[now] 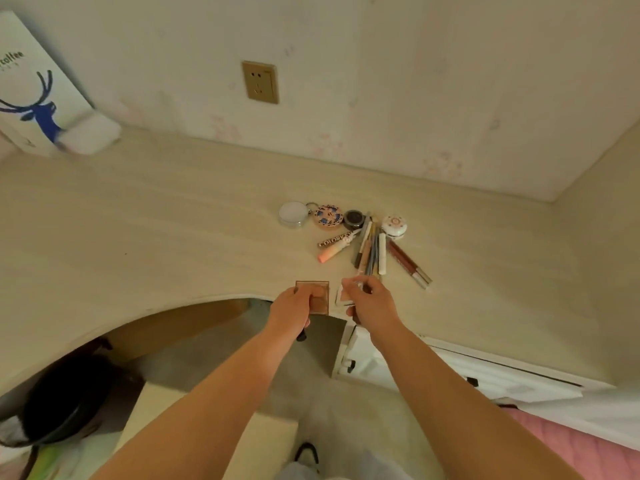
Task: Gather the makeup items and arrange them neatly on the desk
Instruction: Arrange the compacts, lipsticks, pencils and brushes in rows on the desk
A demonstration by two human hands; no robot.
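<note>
Scanning big to small. Desk (156, 216) is pale wood with a curved cut-out at the near edge; both hands work right at that edge, likely because it's the closest free strip below the pile.

White box with a blue deer (38, 95) stands against the wall at far left, with a white pack (91, 133) touching it. Neither looks like part of the job. A wall socket (260, 82) sits above the desk.

The makeup cluster sits mid-desk. Round items form a rough row at the back: white tin (293, 213), patterned disc (329, 217), dark pot (354, 219), white round compact (394, 225). Pens and tubes (371, 249) fan out in front of them, touching and not parallel. My read: gathered, not yet neat.

Left hand (298, 304) grips a square brown palette (317, 299) from above, thumb across it, at the desk edge. Right hand (369, 303) pinches a small pale compact (344, 295) just beside it. Can't tell if either item rests on the desk or is lifted. Something dark pokes out below the left hand; unclear what.

Judgement: these two are the last strays and would go beside the cluster.
</note>
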